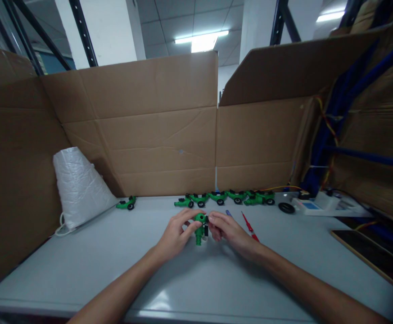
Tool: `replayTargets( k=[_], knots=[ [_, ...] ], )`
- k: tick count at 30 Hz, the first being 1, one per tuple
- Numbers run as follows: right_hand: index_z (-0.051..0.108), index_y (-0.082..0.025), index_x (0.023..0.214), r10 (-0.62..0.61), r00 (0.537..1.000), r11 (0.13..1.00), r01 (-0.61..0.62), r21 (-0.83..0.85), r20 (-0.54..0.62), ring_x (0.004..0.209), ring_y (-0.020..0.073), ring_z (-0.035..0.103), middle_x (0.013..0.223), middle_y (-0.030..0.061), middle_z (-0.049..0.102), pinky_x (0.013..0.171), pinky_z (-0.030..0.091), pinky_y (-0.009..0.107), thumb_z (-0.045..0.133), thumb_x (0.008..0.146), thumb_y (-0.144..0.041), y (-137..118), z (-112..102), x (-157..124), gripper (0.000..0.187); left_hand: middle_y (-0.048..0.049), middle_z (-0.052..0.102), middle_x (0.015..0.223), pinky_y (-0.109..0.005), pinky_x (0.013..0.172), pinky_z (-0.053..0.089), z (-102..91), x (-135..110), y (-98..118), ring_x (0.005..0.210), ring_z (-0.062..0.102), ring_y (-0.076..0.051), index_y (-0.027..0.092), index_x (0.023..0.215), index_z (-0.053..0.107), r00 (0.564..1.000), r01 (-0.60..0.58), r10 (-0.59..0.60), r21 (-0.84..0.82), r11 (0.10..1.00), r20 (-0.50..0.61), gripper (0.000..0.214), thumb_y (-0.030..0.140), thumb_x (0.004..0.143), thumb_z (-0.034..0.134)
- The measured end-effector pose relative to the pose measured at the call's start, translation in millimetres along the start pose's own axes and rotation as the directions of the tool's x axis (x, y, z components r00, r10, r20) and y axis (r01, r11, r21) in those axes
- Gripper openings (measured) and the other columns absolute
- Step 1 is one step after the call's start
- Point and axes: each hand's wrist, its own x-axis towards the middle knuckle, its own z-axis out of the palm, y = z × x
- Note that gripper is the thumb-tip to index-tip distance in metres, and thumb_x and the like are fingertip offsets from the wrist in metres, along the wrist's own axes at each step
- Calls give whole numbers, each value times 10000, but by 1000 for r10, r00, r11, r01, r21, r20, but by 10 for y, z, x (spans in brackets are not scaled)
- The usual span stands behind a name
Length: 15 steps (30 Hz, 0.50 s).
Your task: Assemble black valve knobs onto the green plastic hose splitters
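My left hand (pixel 178 231) is closed on a green toy car (pixel 199 230), held above the white table with its narrow end pointing down. Black pieces show along the toy's right side. My right hand (pixel 226 228) pinches at a small black part (pixel 206 220) against that side; its fingertips partly hide the part. Behind my right hand lie a red screwdriver (pixel 249 226) and a blue pen-like object (pixel 228 213), which is mostly covered.
Several green toy cars (pixel 217 197) with black wheels stand in a row at the back; another toy car (pixel 126 203) is at left. A white wrapped bundle (pixel 81 186), a black ring (pixel 286 208) and a power strip (pixel 331 204) surround the workspace. Cardboard walls (pixel 162 135) enclose the table.
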Motion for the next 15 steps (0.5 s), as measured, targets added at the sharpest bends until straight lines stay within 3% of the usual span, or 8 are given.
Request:
replayTargets(
  k=[7,15],
  knots=[
    [498,-238,756,-9,1000,997,9,75,-3,633,163,393,670,-35,429,635,335,313,633,944,-658,-5,-18,7,479,-97,726,1201,-353,981,518,17,-6,-3,1115,656,-241,230,1284,747,1000,9,-9,12,1000,12,307,392,1073,593],
    [507,-238,808,-15,1000,1000,16,21,-1,655,163,384,696,-37,422,644,336,305,642,917,-640,40,-71,2,438,-106,680,1225,-384,1086,474,3,6,51,1179,624,-255,233,1284,744,999,-18,18,25,1000,30,314,398,1076,577]
  ],
)
